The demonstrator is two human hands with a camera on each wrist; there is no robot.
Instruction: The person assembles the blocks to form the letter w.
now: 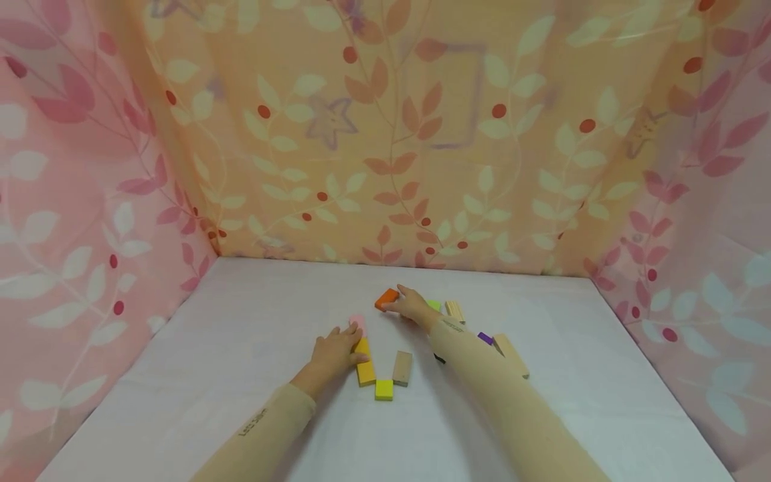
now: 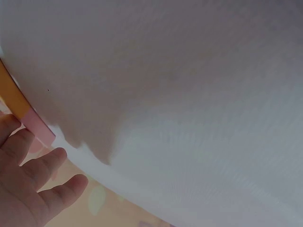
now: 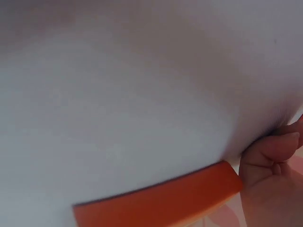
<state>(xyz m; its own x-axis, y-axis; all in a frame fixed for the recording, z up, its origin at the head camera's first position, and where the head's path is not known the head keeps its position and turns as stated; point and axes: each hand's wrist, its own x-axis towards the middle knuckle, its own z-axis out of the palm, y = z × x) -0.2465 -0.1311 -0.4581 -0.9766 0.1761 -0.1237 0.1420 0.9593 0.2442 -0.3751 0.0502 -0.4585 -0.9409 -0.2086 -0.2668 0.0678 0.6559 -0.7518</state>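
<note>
In the head view my right hand [image 1: 412, 305] holds an orange block [image 1: 386, 300] between thumb and index finger at the back of the table. The right wrist view has an orange block [image 3: 161, 201] with one end beside a curled finger; the rest of that hand is mostly out of frame. My left hand [image 1: 331, 353] lies with spread fingers beside a row of blocks, thumb over the orange-yellow block [image 1: 365, 373]. A pink block [image 1: 358, 323] at the row's far end is close to its fingertips [image 2: 57, 153].
A small yellow block [image 1: 383, 390] and a plain wooden block [image 1: 402, 368] lie at the row's near end. Right of the right hand are green [image 1: 433, 305], ridged wooden [image 1: 454, 311], purple [image 1: 485, 338] and long wooden [image 1: 510, 355] blocks. Patterned curtain [image 1: 391, 134] encloses the table.
</note>
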